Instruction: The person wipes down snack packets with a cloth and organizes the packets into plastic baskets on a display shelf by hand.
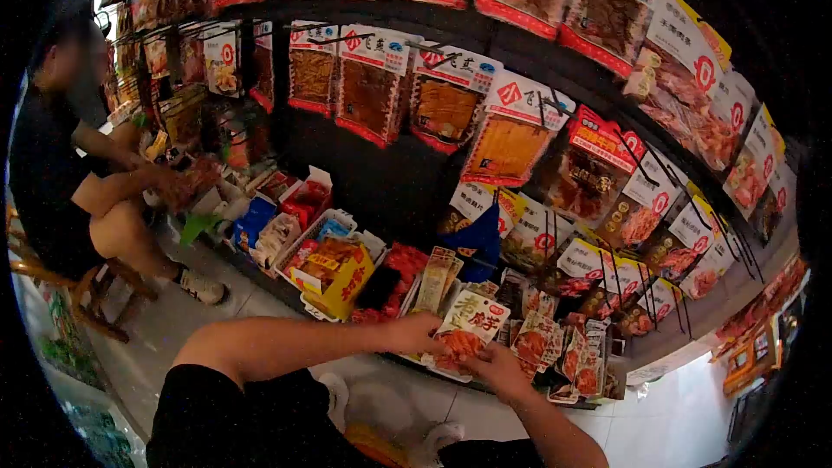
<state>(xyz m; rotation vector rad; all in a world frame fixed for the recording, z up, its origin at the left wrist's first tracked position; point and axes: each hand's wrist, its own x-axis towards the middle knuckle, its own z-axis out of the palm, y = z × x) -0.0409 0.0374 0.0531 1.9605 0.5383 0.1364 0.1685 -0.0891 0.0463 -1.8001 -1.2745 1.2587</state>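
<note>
A white snack packet (471,316) with reddish food printed on its lower half is held upright between my two hands. My left hand (414,334) pinches its left edge; my right hand (503,371) grips its lower right corner. Just behind and to the right, similar red and white snack packets (536,340) stand in a row in a box. Slim beige packets (435,277) stand to the left, beside red packets (400,273). The fingertips behind the packet are partly hidden.
Hanging food packs (373,87) cover the dark rack, with metal hooks (555,104) sticking out. A yellow bag (334,277) and a blue bag (254,224) sit on the low shelf. On the left, another person (65,165) sits on a wooden stool (108,295), handling packages.
</note>
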